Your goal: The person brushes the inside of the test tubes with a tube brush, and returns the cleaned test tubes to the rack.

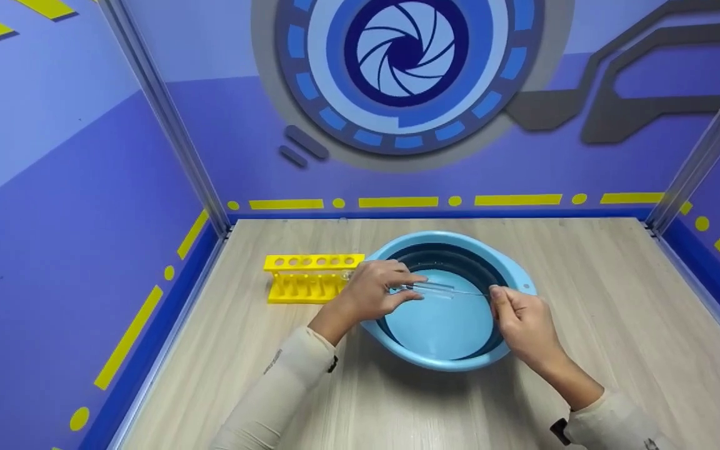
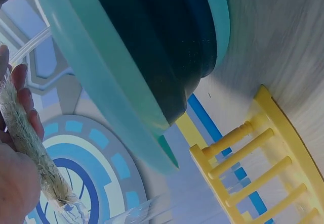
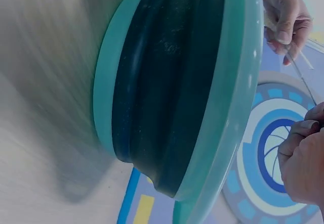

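Note:
My left hand (image 1: 372, 290) grips a clear test tube (image 1: 438, 287) held nearly level above the light blue basin (image 1: 444, 364). In the left wrist view, a brush (image 2: 30, 128) with pale bristles shows inside the tube, by the palm. My right hand (image 1: 525, 319) pinches the thin wire handle (image 1: 475, 293) of this brush over the basin's right side. From the right wrist view, the wire runs straight between the two hands. Part of the tube is hidden behind the left fingers.
A yellow test tube rack (image 1: 314, 262) stands left of the basin, behind the left hand. Something clear, apparently another tube (image 2: 139, 211), lies along it. The basin has a dark folding wall and rests on the wood-grain table (image 1: 597, 300), with printed panels (image 1: 210, 137) around.

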Motion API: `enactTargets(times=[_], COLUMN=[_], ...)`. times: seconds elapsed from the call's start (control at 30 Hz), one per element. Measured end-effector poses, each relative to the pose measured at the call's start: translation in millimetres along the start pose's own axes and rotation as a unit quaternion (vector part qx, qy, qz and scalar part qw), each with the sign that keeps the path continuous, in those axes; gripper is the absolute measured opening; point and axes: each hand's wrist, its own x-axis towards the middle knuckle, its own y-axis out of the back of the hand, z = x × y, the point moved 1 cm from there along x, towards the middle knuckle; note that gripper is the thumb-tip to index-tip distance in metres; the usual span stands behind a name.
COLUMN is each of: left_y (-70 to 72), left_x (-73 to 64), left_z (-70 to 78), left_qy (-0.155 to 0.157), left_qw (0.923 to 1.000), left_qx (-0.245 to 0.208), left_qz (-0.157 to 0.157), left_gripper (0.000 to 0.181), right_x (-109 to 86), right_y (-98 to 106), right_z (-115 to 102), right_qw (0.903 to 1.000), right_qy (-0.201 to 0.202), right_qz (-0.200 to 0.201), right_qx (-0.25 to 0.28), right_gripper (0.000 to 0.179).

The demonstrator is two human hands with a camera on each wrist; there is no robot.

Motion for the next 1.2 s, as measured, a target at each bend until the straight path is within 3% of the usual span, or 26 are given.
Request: enactTargets(times=[0.17, 0.27, 0.5, 0.6, 0.73, 0.83, 0.93, 1.1, 1.2], left_y=[2.8, 4.7, 9.6, 11.2, 11.0, 10.3, 10.3, 9.6, 9.3], left_x=[0.6, 1.0, 1.1, -0.5, -3.2, -4.4, -4.8, -7.3, -9.1], left_z=[-0.9, -1.3, -6.0, -7.8, -8.5, -8.7, -8.0, -7.6, -8.1], left_qy=[-0.006, -0.010, -0.001, 0.013, 0.028, 0.045, 0.061, 0.064, 0.055], left_qw=[0.9998, 0.9989, 0.9932, 0.9898, 0.9884, 0.9889, 0.9895, 0.9933, 0.9961], left_qx=[-0.013, -0.038, -0.094, -0.116, -0.120, -0.117, -0.114, -0.090, -0.067], left_qz=[-0.012, -0.025, -0.068, -0.082, -0.089, -0.080, -0.065, -0.034, -0.014], left_gripper=[0.030, 0.031, 0.034, 0.034, 0.034, 0.033, 0.033, 0.031, 0.027], right_x=[0.5, 1.9, 9.7, 11.5, 11.5, 10.9, 8.6, 2.3, 1.8], right_y=[0, 0, 2, 4, 6, 7, 8, 12, 14], right_z=[3, 9, 22, 24, 26, 29, 31, 24, 19], right_qw=[0.9960, 0.9875, 0.9422, 0.9269, 0.9186, 0.9246, 0.9388, 0.9728, 0.9868], right_qy=[0.083, 0.150, 0.327, 0.365, 0.385, 0.372, 0.336, 0.221, 0.152], right_qz=[0.028, 0.045, 0.072, 0.082, 0.082, 0.075, 0.069, 0.058, 0.048], right_qx=[-0.017, -0.017, -0.015, -0.023, -0.035, -0.034, -0.031, -0.038, -0.025], right_gripper=[0.049, 0.047, 0.041, 0.050, 0.054, 0.052, 0.043, 0.038, 0.043])
